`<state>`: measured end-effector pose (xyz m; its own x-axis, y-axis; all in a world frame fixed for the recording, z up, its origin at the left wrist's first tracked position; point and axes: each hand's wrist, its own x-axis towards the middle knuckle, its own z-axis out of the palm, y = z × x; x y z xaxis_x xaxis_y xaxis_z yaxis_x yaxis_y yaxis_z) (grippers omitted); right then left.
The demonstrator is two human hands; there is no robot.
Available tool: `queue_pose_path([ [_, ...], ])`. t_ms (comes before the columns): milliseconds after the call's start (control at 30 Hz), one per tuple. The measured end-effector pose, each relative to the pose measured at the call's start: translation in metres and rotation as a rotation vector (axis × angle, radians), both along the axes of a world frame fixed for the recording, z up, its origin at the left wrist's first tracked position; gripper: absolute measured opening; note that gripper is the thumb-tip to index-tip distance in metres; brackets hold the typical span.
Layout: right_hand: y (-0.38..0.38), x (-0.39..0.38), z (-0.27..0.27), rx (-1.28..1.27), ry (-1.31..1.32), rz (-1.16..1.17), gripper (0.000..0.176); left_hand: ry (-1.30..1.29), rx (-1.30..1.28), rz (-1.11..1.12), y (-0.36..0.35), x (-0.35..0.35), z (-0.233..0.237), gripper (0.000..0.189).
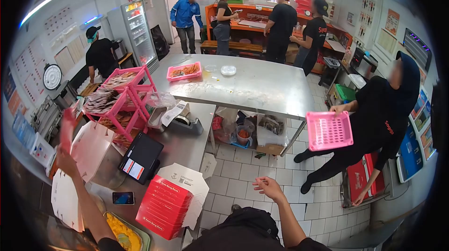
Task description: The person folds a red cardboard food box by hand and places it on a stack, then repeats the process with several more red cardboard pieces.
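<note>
My left hand (65, 155) is raised at the left over the counter and grips a flat red piece of packaging (67, 129), next to unfolded white cardboard boxes (91, 145). My right hand (267, 188) hangs open over the tiled floor, fingers spread, holding nothing. A stack of red boxes (163, 206) sits on the steel counter (184, 150) between my arms. A phone (123, 198) lies near my left forearm.
A co-worker in black at the right holds out a pink perforated tray (329, 130). A tablet (141, 156), tape dispenser (184, 123) and pink rack (126, 101) stand on the counter. A large steel table (262, 87) bears a pink tray of food (184, 71). Several people stand at the back.
</note>
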<state>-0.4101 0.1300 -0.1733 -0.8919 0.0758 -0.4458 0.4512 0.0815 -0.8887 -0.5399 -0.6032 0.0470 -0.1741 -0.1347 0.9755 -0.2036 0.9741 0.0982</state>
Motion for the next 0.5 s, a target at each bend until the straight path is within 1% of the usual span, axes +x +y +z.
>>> queue_pose_path([
  [33, -0.003, -0.002, 0.005, 0.017, -0.007, 0.030, 0.037, -0.005, -0.001, 0.000, 0.001, 0.007, 0.005, 0.013],
  [67, -0.007, -0.005, 0.010, 0.019, -0.009, 0.033, 0.037, 0.118, 0.085, 0.068, 0.004, 0.016, 0.008, 0.015],
  [100, -0.011, -0.009, 0.017, 0.037, 0.047, 0.066, 0.036, 0.242, 0.170, 0.139, 0.016, 0.029, 0.017, 0.018],
  [133, -0.019, -0.015, 0.022, 0.053, 0.104, 0.103, 0.035, 0.277, 0.110, 0.216, 0.029, 0.042, 0.024, 0.016],
  [167, -0.027, -0.023, 0.024, 0.115, 0.224, 0.147, 0.036, 0.280, 0.108, 0.226, 0.053, 0.052, 0.027, 0.016],
  [200, -0.038, -0.032, 0.026, 0.176, 0.346, 0.192, 0.039, 0.317, 0.082, 0.164, 0.080, 0.063, 0.029, 0.015],
  [233, -0.058, -0.037, 0.054, 0.095, 0.461, 0.261, 0.043, 0.352, 0.053, 0.102, 0.111, 0.073, 0.029, 0.014],
  [267, -0.082, -0.036, 0.098, 0.012, 0.573, 0.329, 0.047, 0.280, 0.045, -0.042, 0.151, 0.085, 0.026, 0.014],
  [300, -0.105, -0.033, 0.140, -0.013, 0.672, 0.413, 0.054, 0.205, 0.039, -0.186, 0.194, 0.095, 0.019, 0.014],
  [333, -0.129, -0.028, 0.173, -0.039, 0.769, 0.498, 0.060, 0.062, 0.101, -0.170, 0.231, 0.105, 0.004, 0.014],
  [367, -0.160, -0.022, 0.193, -0.166, 0.892, 0.430, 0.061, 0.077, 0.128, -0.285, 0.269, 0.110, -0.014, 0.017],
  [400, -0.182, -0.019, 0.203, -0.294, 1.015, 0.359, 0.061, 0.038, 0.161, -0.504, 0.298, 0.120, -0.038, 0.018],
  [433, -0.188, -0.020, 0.198, -0.299, 1.016, 0.373, 0.061, -0.072, -0.241, -0.439, 0.314, 0.128, -0.050, 0.017],
  [467, -0.194, -0.023, 0.189, -0.130, 1.209, 0.411, 0.058, -0.179, -0.091, -0.624, 0.324, 0.137, -0.094, 0.020],
  [500, -0.200, -0.025, 0.185, 0.043, 1.399, 0.445, 0.054, -0.187, -0.080, -0.727, 0.352, 0.140, -0.089, 0.029],
])
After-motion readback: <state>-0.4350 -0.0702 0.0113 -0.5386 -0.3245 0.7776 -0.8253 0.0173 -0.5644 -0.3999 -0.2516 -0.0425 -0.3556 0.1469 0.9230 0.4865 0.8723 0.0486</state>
